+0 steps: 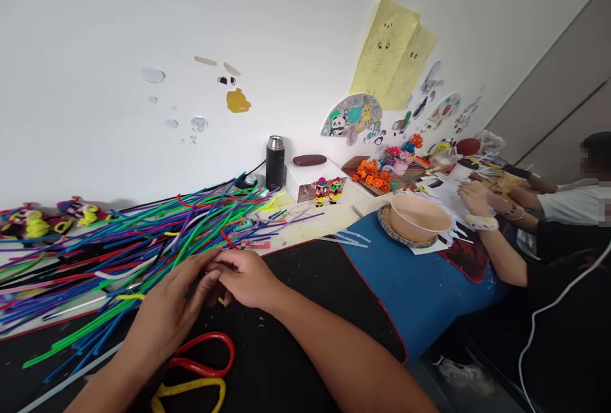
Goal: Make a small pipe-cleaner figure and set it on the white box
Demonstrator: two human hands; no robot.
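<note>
My left hand (169,308) and my right hand (245,279) meet over a black mat (305,286), fingers curled and pressed together around a small yellow-green piece (222,301) that barely shows below them. Just beyond the hands lies a big heap of coloured pipe cleaners (143,241). Below my left wrist sit scissors with a red handle loop (205,352) and a yellow one (191,394).
A co-worker's hands (475,200) work over papers at the right, beside a beige bowl (415,216) on a blue mat (410,273). A black flask (275,161), small pipe-cleaner figures (327,190) and orange flowers (372,174) stand by the wall. A white cable (548,311) hangs at the right.
</note>
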